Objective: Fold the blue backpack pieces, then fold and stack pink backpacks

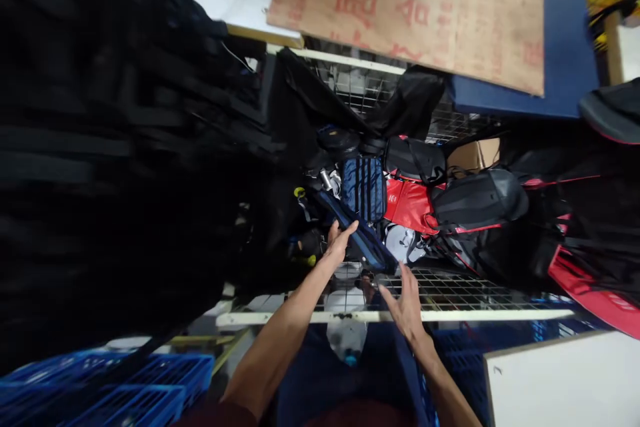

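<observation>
My left hand is closed on a long dark blue fabric strip, thumb lying along its upper side. The strip slants down to the right over a wire-mesh rack. Close to its lower end is my right hand, thumb and fingers apart, with nothing visible between them; whether a fingertip touches the strip I cannot tell. Just behind the strip lies a blue bag panel with black stripes. A red fabric piece and a round whitish piece are to its right.
Black bags fill the rack's right side. A white metal rail runs along its front. Dark fabric hangs large on the left, above blue crates. A cardboard sheet lies behind; a white board is front right.
</observation>
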### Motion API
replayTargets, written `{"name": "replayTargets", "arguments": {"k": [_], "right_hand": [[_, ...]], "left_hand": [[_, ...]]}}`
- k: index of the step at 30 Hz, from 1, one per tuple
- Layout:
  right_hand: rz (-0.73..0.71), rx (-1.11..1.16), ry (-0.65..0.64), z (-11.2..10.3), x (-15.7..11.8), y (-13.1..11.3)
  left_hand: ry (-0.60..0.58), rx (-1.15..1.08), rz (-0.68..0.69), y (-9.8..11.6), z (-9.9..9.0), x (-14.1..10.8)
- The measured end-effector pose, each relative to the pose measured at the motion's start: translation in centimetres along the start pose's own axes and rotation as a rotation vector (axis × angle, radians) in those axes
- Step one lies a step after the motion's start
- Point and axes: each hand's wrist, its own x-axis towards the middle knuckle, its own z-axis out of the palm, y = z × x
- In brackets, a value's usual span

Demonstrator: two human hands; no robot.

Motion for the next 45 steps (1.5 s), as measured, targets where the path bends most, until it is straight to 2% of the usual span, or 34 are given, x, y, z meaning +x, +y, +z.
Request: {"name": "replayTargets", "arguments": {"k": [3, 5, 8, 11, 13, 17, 23, 26, 30, 33, 35, 37, 40, 42, 45], "right_hand": [[-0.146, 0.047, -0.086, -3.0, 1.0, -5.4], [-0.137, 0.12, -0.166, -5.1, 0.8, -8.7], [-0.074, 0.167, -0.167, -7.8, -0.5, -12.4], [-0.117, 0.125, -0.137, -9.7, -1.7, -14.8], [-0.17, 0.062, -0.131, -10.6, -2.4, -15.9], [-0.23, -0.082, -0.136, -11.7, -3.5, -17.3], [-0.305, -0.155, -0.176, -12.6, -6.0, -18.2], [-0.279, -0.187, -0.174, -12.9, -7.2, -17.6], [-0.228, -0.198, -0.171, -13.2, -8.7, -16.0], [-0.244, -0.19, -0.161, -13.1, -9.6, -15.6], [-0.283, -0.203, -0.177, -13.0, -10.3, -15.7], [-0.349, -0.218, -0.207, -12.9, -11.2, -15.7], [-0.506, -0.147, -0.24, -12.8, -12.7, -14.6], [-0.565, -0.033, -0.232, -13.2, -13.9, -12.9], [-0.465, 0.158, -0.224, -14.7, -15.4, -9.9]], "left_hand": [[-0.087, -0.006, 0.055, 3.5, 1.6, -6.4], [-0.118, -0.016, 0.074, 5.7, 2.3, -10.0], [-0.198, -0.022, 0.066, 9.2, 2.3, -14.9], [-0.424, 0.041, 0.009, 12.5, 1.2, -19.8], [-0.546, 0.115, 0.023, 14.0, 0.1, -22.7], [-0.606, 0.172, 0.122, 14.5, -1.4, -26.3], [-0.5, 0.108, 0.206, 12.7, -1.8, -27.1], [-0.548, 0.104, 0.196, 11.8, -1.9, -27.7], [-0.662, 0.189, 0.108, 10.4, -2.8, -28.7], [-0.659, 0.235, 0.058, 9.2, -3.5, -28.4], [-0.584, 0.196, 0.037, 8.8, -3.8, -27.3], [-0.396, 0.073, 0.023, 9.1, -3.9, -25.7], [-0.113, -0.073, 0.003, 10.9, -4.2, -23.1], [-0.066, -0.095, -0.004, 12.5, -4.3, -21.9], [-0.086, -0.116, -0.013, 14.0, -4.1, -21.8]]}}
